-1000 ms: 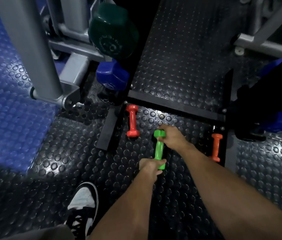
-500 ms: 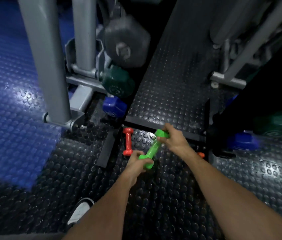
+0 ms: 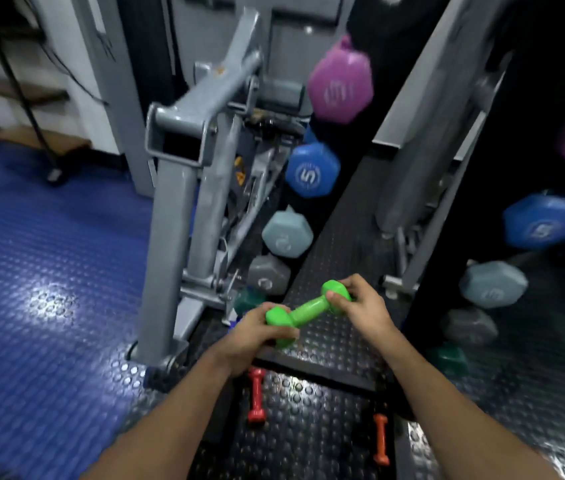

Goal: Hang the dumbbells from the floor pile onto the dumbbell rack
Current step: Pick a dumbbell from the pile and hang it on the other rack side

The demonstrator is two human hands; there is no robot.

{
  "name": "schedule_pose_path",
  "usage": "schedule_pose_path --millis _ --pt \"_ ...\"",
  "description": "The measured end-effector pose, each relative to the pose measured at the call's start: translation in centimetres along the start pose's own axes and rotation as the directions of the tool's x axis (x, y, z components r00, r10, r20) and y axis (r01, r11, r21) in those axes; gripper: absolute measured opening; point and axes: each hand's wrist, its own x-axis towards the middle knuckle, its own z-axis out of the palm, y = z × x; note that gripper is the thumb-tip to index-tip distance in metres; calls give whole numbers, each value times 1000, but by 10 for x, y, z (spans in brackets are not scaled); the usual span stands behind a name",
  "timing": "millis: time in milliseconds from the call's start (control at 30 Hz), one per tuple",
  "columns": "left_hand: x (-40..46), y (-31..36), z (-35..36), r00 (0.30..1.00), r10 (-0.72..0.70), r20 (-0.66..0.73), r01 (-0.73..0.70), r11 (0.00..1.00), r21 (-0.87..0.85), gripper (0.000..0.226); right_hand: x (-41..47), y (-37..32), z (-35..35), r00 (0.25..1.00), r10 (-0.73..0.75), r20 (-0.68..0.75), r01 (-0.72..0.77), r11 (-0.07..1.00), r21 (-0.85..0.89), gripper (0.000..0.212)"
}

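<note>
Hands hold a green dumbbell [image 3: 308, 308] in the air before the rack.

Left hand [image 3: 256, 332] grips the lower left head of the dumbbell, fingers curled round it; right hand [image 3: 360, 306] pinches the upper right head, so the bar tilts up to the right. It hangs above the black studded floor [image 3: 329, 209] between the two rows of hung weights: purple [image 3: 339, 86], blue [image 3: 312, 169], pale grey-blue [image 3: 286, 233] and grey [image 3: 269, 274] heads on the left side. On the floor below, well apart from the hands, lie a red dumbbell [image 3: 256, 396] and an orange dumbbell [image 3: 380, 438]. Grey machine frame [image 3: 184, 209] stands at left on the blue mat [image 3: 38, 258].
</note>
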Motion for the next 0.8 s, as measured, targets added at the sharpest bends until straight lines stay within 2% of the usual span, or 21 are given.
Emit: schedule_pose_path --millis 133,233,300,367,533,600,667,733,800 --pt "-24 52 3 988 107 -107 -125 976 -176 59 -13 -57 -24 999 -25 -44 30 990 139 37" --pt "-45 88 9 969 162 -186 -206 948 -244 44 -27 -98 -41 997 -58 -54 68 975 211 36" --pt "-60 112 14 949 220 -227 -275 928 -252 38 -37 -124 -52 997 -67 -37 75 962 264 48" --pt "-69 134 19 918 286 -273 -352 906 -234 47 -45 -147 -59 996 -83 13 75 950 304 59" --pt "-81 187 28 831 391 -396 -491 850 -191 56 -62 -195 -75 982 -182 49 149 908 390 52" --pt "-87 209 24 840 415 -349 -492 854 -168 48 -63 -211 -83 976 -216 26 185 890 416 52" --pt "-94 231 18 888 403 -223 -442 881 -168 40 -61 -229 -93 968 -252 0 231 888 398 51" --pt "-103 247 15 925 373 -75 -378 924 -63 39 -57 -246 -102 953 -303 -16 289 890 352 49" --pt "-111 259 15 930 367 23 -368 928 58 40 -53 -264 -108 937 -347 -27 338 886 318 45"
